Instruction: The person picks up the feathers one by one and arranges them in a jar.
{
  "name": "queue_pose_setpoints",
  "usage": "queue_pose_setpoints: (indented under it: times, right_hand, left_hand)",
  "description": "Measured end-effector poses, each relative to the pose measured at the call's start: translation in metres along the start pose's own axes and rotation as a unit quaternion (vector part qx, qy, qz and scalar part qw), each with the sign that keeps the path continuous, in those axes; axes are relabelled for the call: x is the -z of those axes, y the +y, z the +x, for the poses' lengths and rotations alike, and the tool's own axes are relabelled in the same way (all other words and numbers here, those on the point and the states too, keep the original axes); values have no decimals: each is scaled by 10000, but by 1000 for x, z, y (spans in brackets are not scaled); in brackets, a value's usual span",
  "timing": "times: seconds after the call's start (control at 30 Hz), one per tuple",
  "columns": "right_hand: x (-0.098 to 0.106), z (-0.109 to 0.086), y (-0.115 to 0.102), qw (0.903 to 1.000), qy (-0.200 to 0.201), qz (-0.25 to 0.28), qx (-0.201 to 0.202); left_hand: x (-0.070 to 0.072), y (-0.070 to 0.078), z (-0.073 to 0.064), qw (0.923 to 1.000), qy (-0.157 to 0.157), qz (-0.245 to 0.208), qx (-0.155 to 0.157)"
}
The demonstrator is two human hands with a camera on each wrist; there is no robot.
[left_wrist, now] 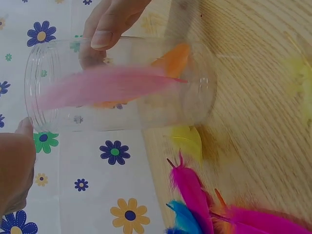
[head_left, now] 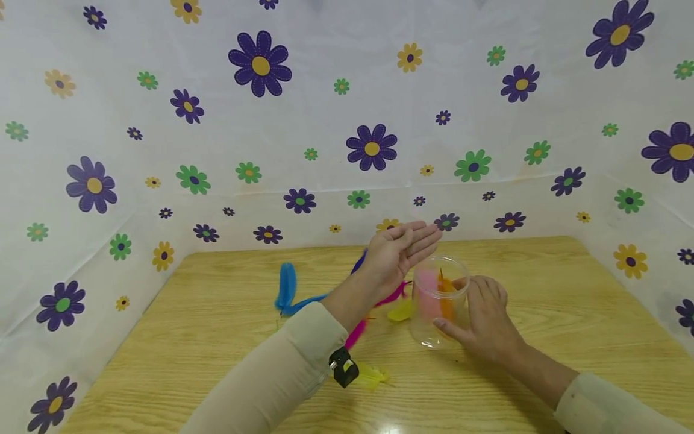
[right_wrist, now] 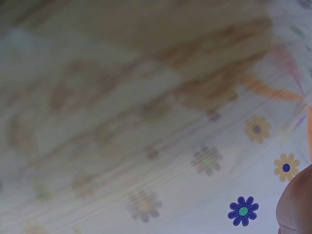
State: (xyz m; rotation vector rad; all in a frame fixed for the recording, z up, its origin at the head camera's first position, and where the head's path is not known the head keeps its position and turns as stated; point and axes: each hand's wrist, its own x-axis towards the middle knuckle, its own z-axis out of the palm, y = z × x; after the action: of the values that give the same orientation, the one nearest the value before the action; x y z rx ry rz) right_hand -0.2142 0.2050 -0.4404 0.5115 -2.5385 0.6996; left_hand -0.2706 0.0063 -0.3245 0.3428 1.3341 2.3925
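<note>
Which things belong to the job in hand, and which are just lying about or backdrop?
Part of the job: clear round plastic jar, held by the right hand; pale pink feather and orange feather inside it; probably the loose blue feathers, magenta feathers, yellow feathers.

Just surroundings: wood-grain table; white flower-print cloth.

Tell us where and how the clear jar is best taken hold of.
The clear jar is probably best gripped round its wall, below the rim, from the right, as the right hand does: it stands upright and round, with a yellow feather at its left.
</note>
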Motion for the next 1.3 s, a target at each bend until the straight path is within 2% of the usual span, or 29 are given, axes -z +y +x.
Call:
queue_pose_setpoints:
  times: [0.13,0.37,0.5,0.57,0.63,0.67,0.73,0.8,0.87,0.93,0.97,1.0,1.07,1.1,1.13,1.2,1.3]
  right_hand:
    - [-1,0,1,10000,11,-5,7]
    - [2,2,0,10000,9,-40,24]
    - [3,8,0,10000,44,-62,36]
    - [3,10,-1,10000,76,-51,39]
    - [2,10,-1,9999,94,-52,39]
    - [2,9,-1,9999,94,-63,38]
    - [1,6,-1,9999,98,-70,36]
    - [0,3,-1,9999,119,-67,35]
    - [-2,-3,-2,9999,132,-47,-8]
    - [-4,-11,-3,9999,103,17,-59]
    - [-5,-17,-4,9999,46,55,-127]
    - [-6,-21,-5,9998,0,74,-166]
    - [-8,-29,-7,9995,-133,102,-272]
    - [-8,-30,-8,9993,-178,108,-301]
    - [-8,-29,-8,9993,-178,108,-306]
    - [-6,-21,-8,9996,-97,93,-241]
    - [-2,-5,-5,9999,130,4,-30]
  left_hand:
    - [4,2,-1,10000,-61,63,21]
    - [17,8,-2,9999,79,86,0]
    - [28,14,-3,9995,84,316,-39]
    - [33,16,-4,9978,47,648,-91]
    - [39,14,-8,9931,-32,1168,-123]
    - [42,13,-11,9887,-91,1493,-131]
    - [48,7,-16,9701,-247,2409,-182]
    - [53,-1,-21,9374,-439,3443,-267]
    - [60,-12,-27,8977,-629,4346,-348]
    - [66,-25,-35,8406,-804,5348,-305]
    - [69,-31,-38,8111,-932,5768,-266]
    - [72,-37,-42,7848,-1032,6108,-175]
    - [79,-48,-48,7217,-1280,6803,-40]
    - [81,-52,-49,6877,-1402,7124,-7]
    - [84,-55,-49,6582,-1515,7374,-41]
    - [86,-55,-44,6102,-1648,7749,-64]
    - [85,-51,-35,5317,-1786,8276,-199]
